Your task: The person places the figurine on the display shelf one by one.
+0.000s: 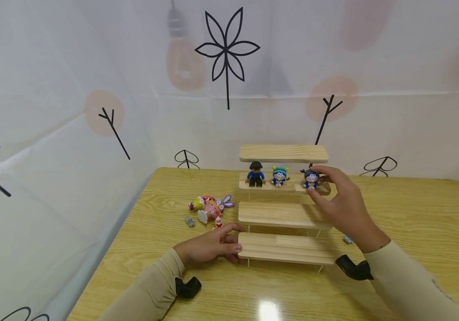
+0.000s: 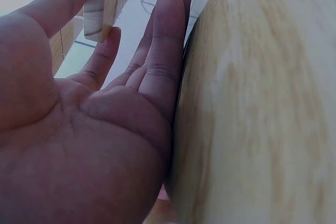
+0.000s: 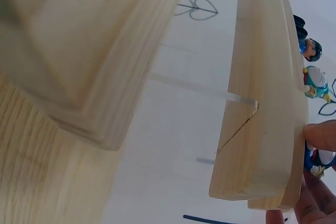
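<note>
A tiered wooden display stand (image 1: 285,214) with several boards stands on the table. My right hand (image 1: 347,209) reaches to the right end of the board second from the top and holds a small blue and white figurine (image 1: 311,177) between thumb and fingers. To its left on that board stand a figurine with a blue and yellow hat (image 1: 279,176) and a toy man in black and blue (image 1: 255,174). Down at the lowest board (image 1: 285,248), my left hand (image 1: 209,246) pinches the left end between thumb and index finger; its other fingers lie against the tabletop in the left wrist view.
Left of the stand lies a pile of colourful figurines (image 1: 211,207), with a small grey one (image 1: 189,221) beside it. A small blue item (image 1: 347,239) lies right of the stand, near my right forearm. Behind the table (image 1: 414,214) hangs a printed white cloth (image 1: 273,120).
</note>
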The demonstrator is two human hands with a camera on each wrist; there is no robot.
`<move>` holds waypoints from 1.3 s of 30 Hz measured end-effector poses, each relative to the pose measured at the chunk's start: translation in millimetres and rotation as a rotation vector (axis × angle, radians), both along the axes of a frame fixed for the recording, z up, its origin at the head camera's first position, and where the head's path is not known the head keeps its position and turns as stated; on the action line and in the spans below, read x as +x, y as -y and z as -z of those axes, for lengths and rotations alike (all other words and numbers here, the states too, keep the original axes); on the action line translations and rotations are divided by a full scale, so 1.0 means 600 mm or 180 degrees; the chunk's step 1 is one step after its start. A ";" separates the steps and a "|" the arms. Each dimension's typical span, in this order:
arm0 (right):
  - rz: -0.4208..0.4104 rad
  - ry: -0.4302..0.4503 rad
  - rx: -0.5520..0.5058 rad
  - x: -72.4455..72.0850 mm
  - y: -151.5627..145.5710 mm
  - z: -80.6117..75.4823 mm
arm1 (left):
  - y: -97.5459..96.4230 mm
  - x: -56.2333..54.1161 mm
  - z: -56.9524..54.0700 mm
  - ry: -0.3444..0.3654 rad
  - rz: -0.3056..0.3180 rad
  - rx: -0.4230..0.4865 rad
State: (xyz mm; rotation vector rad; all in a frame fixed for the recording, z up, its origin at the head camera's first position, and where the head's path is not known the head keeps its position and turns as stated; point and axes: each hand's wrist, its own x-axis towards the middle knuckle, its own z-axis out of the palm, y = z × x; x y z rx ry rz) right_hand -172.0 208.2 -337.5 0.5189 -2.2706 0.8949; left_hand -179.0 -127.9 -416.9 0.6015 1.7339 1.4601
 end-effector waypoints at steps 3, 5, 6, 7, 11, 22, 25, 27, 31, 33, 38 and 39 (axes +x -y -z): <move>-0.0007 0.0031 -0.0011 0.001 -0.001 0.000 | 0.000 0.000 0.000 0.0005 0.0003 -0.0005; -0.0021 0.0053 -0.0019 0.002 -0.002 -0.001 | 0.001 0.000 0.001 0.0010 0.0006 -0.0007; -0.0028 0.0064 -0.0031 0.003 -0.002 -0.001 | 0.000 0.000 0.000 0.0013 0.0006 -0.0004; -0.0031 0.0070 -0.0039 0.004 -0.002 -0.002 | 0.000 0.000 0.000 0.0015 0.0007 0.0001; -0.0033 0.0078 -0.0060 0.004 -0.002 -0.003 | 0.000 -0.001 0.000 0.0017 -0.0002 0.0011; 0.0014 0.0098 -0.0085 -0.002 0.000 -0.005 | -0.001 0.000 0.000 0.0015 -0.0001 0.0001; 0.0033 0.0118 -0.0082 -0.002 0.000 -0.004 | -0.001 0.000 0.000 0.0019 -0.0014 -0.0012; 0.0034 0.0148 -0.0099 -0.002 0.000 -0.003 | -0.001 0.001 0.001 0.0025 -0.0011 -0.0013; -0.0033 0.0206 -0.0193 0.000 -0.001 0.001 | -0.001 0.002 0.003 0.0030 -0.0002 0.0011; -0.0070 0.0235 -0.0255 0.004 -0.005 0.001 | -0.001 0.002 0.003 0.0021 -0.0010 0.0010; 0.0039 0.0148 -0.0433 0.021 -0.019 0.003 | 0.000 0.000 0.002 -0.0030 -0.0019 -0.0038; 0.0062 0.0095 -0.0461 0.024 -0.023 0.005 | 0.000 0.000 0.001 -0.0038 -0.0013 -0.0044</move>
